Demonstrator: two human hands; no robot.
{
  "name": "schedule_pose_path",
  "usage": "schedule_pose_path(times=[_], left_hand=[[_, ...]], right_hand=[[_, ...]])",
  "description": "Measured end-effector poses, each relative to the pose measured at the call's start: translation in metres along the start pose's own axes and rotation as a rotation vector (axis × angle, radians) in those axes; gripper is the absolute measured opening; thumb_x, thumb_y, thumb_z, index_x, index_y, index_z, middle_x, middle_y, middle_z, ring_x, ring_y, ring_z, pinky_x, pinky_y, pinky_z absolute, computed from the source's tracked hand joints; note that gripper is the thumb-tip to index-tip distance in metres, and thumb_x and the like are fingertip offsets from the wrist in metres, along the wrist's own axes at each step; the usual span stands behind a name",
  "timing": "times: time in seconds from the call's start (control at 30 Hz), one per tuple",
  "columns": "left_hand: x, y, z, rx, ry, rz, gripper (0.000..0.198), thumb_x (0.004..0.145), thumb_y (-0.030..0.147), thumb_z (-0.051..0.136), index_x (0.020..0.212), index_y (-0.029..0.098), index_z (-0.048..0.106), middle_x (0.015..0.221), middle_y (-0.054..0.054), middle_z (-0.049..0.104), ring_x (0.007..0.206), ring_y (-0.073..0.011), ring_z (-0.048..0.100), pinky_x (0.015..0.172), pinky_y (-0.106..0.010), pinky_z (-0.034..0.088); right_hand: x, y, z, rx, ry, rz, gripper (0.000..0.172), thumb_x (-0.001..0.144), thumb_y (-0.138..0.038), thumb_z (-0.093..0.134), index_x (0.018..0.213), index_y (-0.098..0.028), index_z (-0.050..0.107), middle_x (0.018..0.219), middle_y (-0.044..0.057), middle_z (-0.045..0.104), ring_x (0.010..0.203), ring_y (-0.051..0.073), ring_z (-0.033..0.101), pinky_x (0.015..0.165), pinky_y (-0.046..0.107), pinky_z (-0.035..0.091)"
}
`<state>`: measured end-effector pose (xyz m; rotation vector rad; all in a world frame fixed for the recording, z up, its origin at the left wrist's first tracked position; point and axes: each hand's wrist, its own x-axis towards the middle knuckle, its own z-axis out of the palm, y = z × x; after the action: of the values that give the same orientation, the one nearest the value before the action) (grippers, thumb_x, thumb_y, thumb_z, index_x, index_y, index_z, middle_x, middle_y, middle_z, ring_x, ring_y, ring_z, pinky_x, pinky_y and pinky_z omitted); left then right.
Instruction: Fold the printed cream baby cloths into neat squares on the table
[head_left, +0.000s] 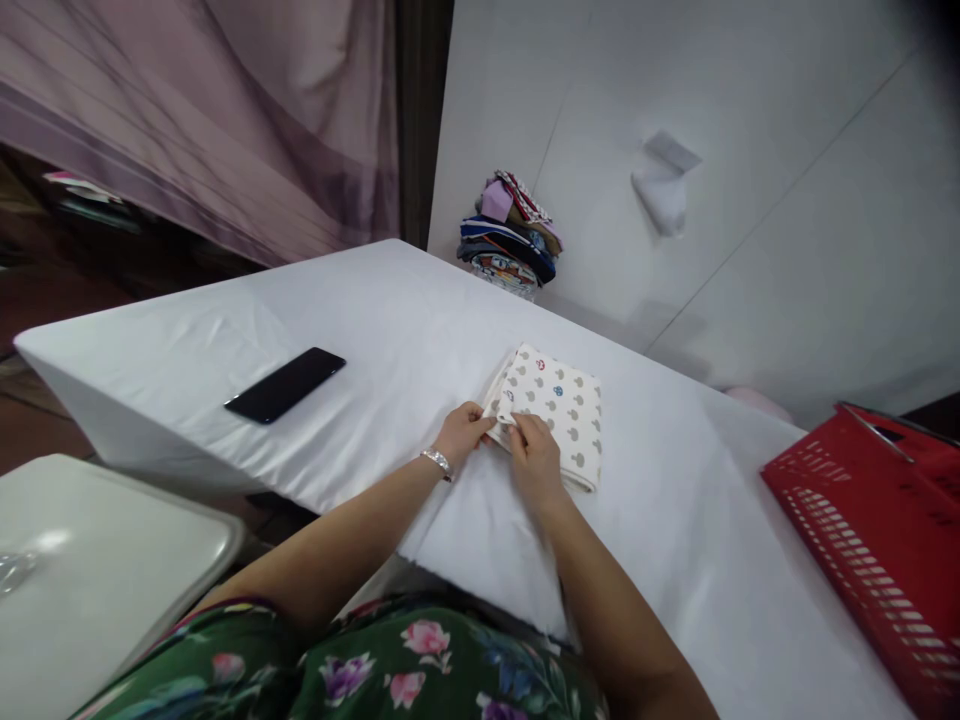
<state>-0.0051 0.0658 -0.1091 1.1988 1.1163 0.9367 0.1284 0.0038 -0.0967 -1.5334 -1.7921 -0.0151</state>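
A folded cream cloth (562, 410) with a small grey, red and blue print lies flat on the white-covered table (390, 330). At its near left corner my left hand (463, 436), with a silver bracelet at the wrist, pinches the layered edge. My right hand (536, 455) rests over the near edge, thumb and fingertips closed on a bit of the cloth beside the left fingers. The fingertips of both hands are partly hidden by the fabric.
A black phone (286, 385) lies to the left on the table. A red plastic basket (870, 540) stands at the right. Beyond the far edge is a stack of folded clothes (510, 235). A white chair (97, 560) is at the near left, a pink curtain (300, 120) at the back left.
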Motion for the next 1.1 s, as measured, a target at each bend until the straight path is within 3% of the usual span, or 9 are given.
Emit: schedule_pose_path(times=[0.1,0.23,0.37,0.5,0.63,0.73,0.8,0.93,1.1], left_hand=[[0.0,0.001,0.0,-0.038,0.008,-0.01,0.02,0.067,0.032,0.062,0.067,0.019,0.047,0.046,0.005,0.054,0.04,-0.0088,0.049,0.039,-0.02,0.034],[0.001,0.001,0.001,-0.137,-0.006,-0.084,0.017,0.065,0.027,0.064,0.067,0.018,0.049,0.052,0.004,0.057,0.048,-0.0118,0.058,0.042,-0.02,0.04],[-0.001,0.001,-0.001,-0.254,-0.048,-0.117,0.016,0.067,0.031,0.06,0.068,0.017,0.051,0.05,0.003,0.055,0.046,-0.0108,0.056,0.045,-0.022,0.043],[-0.006,0.005,-0.007,-0.175,-0.081,-0.02,0.019,0.065,0.034,0.058,0.072,0.016,0.058,0.056,0.001,0.059,0.054,-0.0117,0.057,0.05,-0.022,0.043],[-0.001,0.006,-0.014,-0.107,-0.066,0.067,0.021,0.066,0.031,0.054,0.077,0.017,0.064,0.069,-0.002,0.066,0.063,-0.0129,0.059,0.053,-0.022,0.042],[0.006,0.001,-0.018,0.011,0.053,0.091,0.016,0.068,0.03,0.053,0.073,0.018,0.063,0.07,-0.001,0.067,0.057,-0.0115,0.057,0.053,-0.023,0.042],[0.009,-0.001,-0.019,0.143,0.103,0.11,0.016,0.07,0.032,0.054,0.071,0.019,0.061,0.064,0.001,0.065,0.052,-0.0113,0.056,0.055,-0.024,0.042],[0.01,0.002,-0.02,0.408,0.091,0.114,0.026,0.074,0.044,0.052,0.07,0.02,0.06,0.061,-0.001,0.063,0.056,-0.0154,0.058,0.058,-0.027,0.041],[0.016,0.014,-0.011,0.726,0.091,0.121,0.042,0.063,0.056,0.06,0.077,0.017,0.062,0.09,-0.014,0.067,0.082,-0.0266,0.063,0.063,-0.03,0.042]], right_hand=[[0.003,-0.003,0.001,-0.031,0.032,0.009,0.03,0.091,-0.023,0.038,0.114,-0.02,0.056,0.1,0.007,0.06,0.096,0.018,0.054,0.082,0.031,0.044],[0.003,-0.005,0.007,-0.134,-0.049,-0.088,0.031,0.089,-0.021,0.041,0.116,-0.019,0.057,0.103,0.009,0.059,0.097,0.021,0.053,0.082,0.033,0.045],[-0.001,-0.005,0.013,-0.191,-0.078,-0.141,0.036,0.087,-0.03,0.047,0.12,-0.018,0.054,0.105,0.011,0.057,0.098,0.023,0.051,0.082,0.036,0.045],[-0.001,-0.005,0.013,-0.226,-0.062,-0.132,0.04,0.087,-0.033,0.048,0.123,-0.016,0.05,0.105,0.013,0.056,0.099,0.025,0.05,0.08,0.037,0.045],[0.009,-0.002,0.005,-0.075,0.02,0.004,0.021,0.089,-0.03,0.043,0.101,-0.02,0.056,0.087,0.005,0.056,0.08,0.019,0.05,0.068,0.03,0.042],[0.019,0.002,-0.002,0.057,0.158,0.146,0.021,0.088,-0.033,0.043,0.073,-0.02,0.05,0.067,-0.002,0.044,0.062,0.013,0.041,0.058,0.026,0.035],[0.023,0.002,-0.005,0.096,0.2,0.162,0.023,0.087,-0.033,0.044,0.068,-0.02,0.046,0.065,-0.004,0.04,0.061,0.012,0.039,0.058,0.025,0.033],[0.022,-0.004,-0.005,0.081,0.153,0.126,0.016,0.086,-0.03,0.044,0.075,-0.02,0.049,0.071,-0.002,0.044,0.066,0.013,0.041,0.061,0.025,0.034],[0.018,-0.01,-0.003,0.032,0.14,0.1,0.013,0.087,-0.028,0.043,0.085,-0.019,0.054,0.079,0.001,0.05,0.073,0.014,0.045,0.066,0.026,0.037]])
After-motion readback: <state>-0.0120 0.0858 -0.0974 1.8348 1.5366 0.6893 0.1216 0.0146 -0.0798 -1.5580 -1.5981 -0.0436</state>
